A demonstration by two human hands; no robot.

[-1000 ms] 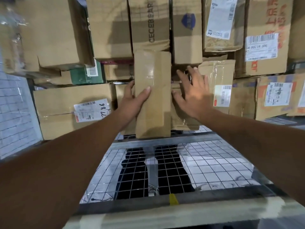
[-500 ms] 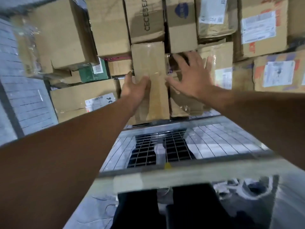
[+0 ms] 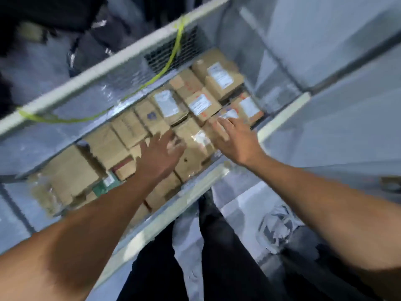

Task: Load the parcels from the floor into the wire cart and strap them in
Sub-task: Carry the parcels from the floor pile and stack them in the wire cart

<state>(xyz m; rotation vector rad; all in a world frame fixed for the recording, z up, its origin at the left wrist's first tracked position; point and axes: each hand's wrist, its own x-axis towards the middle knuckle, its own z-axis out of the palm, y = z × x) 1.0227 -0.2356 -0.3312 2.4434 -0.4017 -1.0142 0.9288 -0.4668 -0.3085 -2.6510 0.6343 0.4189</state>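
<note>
The frame is blurred and tilted. The wire cart (image 3: 112,68) runs diagonally across the view, packed with several brown cardboard parcels (image 3: 201,105), many with white labels. My left hand (image 3: 158,157) hovers over the parcels in the middle with its fingers spread and nothing in it. To its right, my right hand (image 3: 234,137) is also spread and empty, fingertips near a labelled parcel (image 3: 230,115). A tall taped parcel (image 3: 191,153) lies between the two hands. A yellow-green strap (image 3: 171,55) hangs slack across the cart's far mesh wall.
The cart's near top rail (image 3: 165,216) crosses in front of my dark trouser legs (image 3: 217,246). Grey floor lies to the right. Dark shapes, perhaps another person, stand beyond the far rail at the upper left (image 3: 54,29). A green box (image 3: 102,187) sits among the parcels on the left.
My left hand has let go of the tall parcel, which now sits among the others. Both hands have opened above the load. The view has swung sharply and tilted, now showing the whole cart.
</note>
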